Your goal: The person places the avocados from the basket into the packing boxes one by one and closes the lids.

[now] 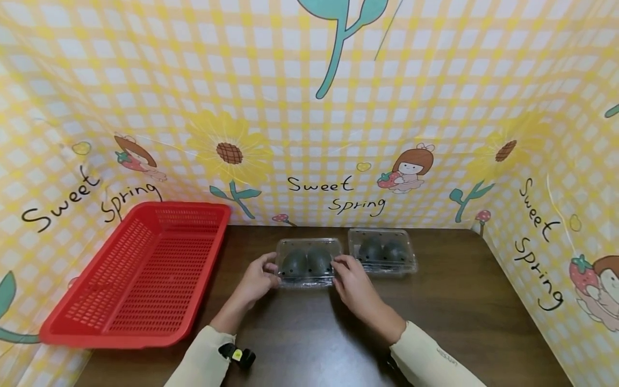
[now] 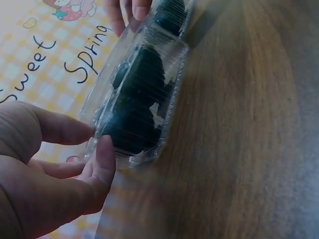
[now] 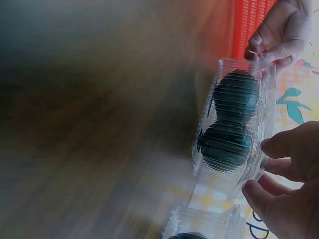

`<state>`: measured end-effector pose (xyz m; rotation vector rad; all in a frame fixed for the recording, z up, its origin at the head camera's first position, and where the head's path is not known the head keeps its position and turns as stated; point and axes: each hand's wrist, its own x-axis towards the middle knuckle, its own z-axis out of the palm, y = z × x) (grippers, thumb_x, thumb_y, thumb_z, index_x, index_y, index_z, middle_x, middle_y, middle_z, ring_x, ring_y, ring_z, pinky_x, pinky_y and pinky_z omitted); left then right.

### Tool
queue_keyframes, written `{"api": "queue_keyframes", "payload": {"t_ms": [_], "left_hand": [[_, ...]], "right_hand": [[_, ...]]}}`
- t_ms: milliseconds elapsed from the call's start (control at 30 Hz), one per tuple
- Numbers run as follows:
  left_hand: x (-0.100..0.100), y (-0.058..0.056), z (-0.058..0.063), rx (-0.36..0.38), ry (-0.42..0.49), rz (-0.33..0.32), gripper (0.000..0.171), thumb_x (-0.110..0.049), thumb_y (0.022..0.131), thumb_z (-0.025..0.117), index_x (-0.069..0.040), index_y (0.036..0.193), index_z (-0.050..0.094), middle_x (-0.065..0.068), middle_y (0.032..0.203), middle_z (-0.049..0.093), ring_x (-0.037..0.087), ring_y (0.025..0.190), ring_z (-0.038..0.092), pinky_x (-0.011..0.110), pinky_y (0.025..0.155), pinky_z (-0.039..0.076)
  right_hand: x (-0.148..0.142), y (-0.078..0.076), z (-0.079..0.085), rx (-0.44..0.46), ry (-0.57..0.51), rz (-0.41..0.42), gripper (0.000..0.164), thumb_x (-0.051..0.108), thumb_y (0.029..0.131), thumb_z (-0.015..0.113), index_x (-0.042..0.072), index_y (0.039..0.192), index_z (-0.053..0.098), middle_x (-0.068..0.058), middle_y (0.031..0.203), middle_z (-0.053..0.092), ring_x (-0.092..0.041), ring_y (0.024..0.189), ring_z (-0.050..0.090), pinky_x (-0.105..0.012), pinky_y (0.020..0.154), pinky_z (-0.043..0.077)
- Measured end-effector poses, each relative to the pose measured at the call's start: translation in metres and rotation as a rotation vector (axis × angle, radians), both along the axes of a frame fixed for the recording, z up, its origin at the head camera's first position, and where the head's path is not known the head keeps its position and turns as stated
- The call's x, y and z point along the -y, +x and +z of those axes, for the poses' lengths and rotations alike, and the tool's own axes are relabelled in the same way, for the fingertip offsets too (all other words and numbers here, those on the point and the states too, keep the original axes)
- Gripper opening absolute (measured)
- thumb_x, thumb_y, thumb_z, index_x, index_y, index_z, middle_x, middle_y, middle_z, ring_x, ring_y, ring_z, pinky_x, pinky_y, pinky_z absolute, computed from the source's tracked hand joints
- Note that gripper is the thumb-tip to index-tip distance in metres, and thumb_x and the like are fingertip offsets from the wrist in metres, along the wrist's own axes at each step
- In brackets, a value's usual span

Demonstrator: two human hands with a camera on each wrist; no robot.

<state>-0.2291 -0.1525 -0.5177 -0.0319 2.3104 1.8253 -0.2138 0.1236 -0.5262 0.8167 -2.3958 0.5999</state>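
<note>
A clear plastic clamshell box (image 1: 309, 262) with two dark green, rounded fruits inside, like avocados, is between my two hands in the head view. Its lid is down. My left hand (image 1: 261, 277) pinches the rim at the box's left end, thumb and fingers bent around the edge in the left wrist view. At the opposite end my right hand (image 1: 355, 282) holds the rim with its fingertips, as the right wrist view shows. A second clear box (image 1: 383, 251), also with two dark fruits, stands just to the right of the held one.
A red plastic basket (image 1: 137, 344) with slotted walls stands at the left of the brown wooden table (image 1: 300, 344). A yellow checked cloth (image 1: 309, 134) with printed flowers and lettering rises behind the table and along both sides.
</note>
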Motion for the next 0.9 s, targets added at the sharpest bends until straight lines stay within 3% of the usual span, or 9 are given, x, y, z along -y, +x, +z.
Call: {"api": "queue_keyframes", "payload": {"t_ms": [333,567,900], "left_hand": [[-0.005,-0.019,-0.004,-0.009,0.025,0.065,0.068,0.018,0.083,0.061,0.010,0.149,0.045,0.033,0.125,0.055,0.020,0.079,0.058,0.032,0.073,0.055],[-0.002,-0.025,-0.003,0.005,0.053,0.067,0.066,0.016,0.085,0.061,0.006,0.149,0.047,0.032,0.128,0.055,0.023,0.089,0.059,0.028,0.072,0.056],[-0.001,-0.028,-0.001,0.010,0.042,0.051,0.064,0.017,0.088,0.059,0.006,0.150,0.046,0.033,0.130,0.053,0.022,0.086,0.058,0.031,0.073,0.057]], "right_hand": [[0.006,-0.013,0.004,0.078,0.001,-0.048,0.032,-0.001,0.085,0.079,-0.006,0.116,0.072,-0.021,0.119,0.064,-0.037,0.102,0.065,-0.047,0.087,0.056],[0.009,-0.019,0.004,0.113,0.010,-0.083,0.032,0.002,0.088,0.079,-0.005,0.118,0.071,-0.019,0.121,0.063,-0.036,0.104,0.065,-0.045,0.089,0.056],[0.011,-0.021,0.004,0.129,0.015,-0.099,0.033,0.003,0.087,0.080,-0.004,0.118,0.071,-0.018,0.121,0.064,-0.034,0.105,0.065,-0.044,0.089,0.056]]}}
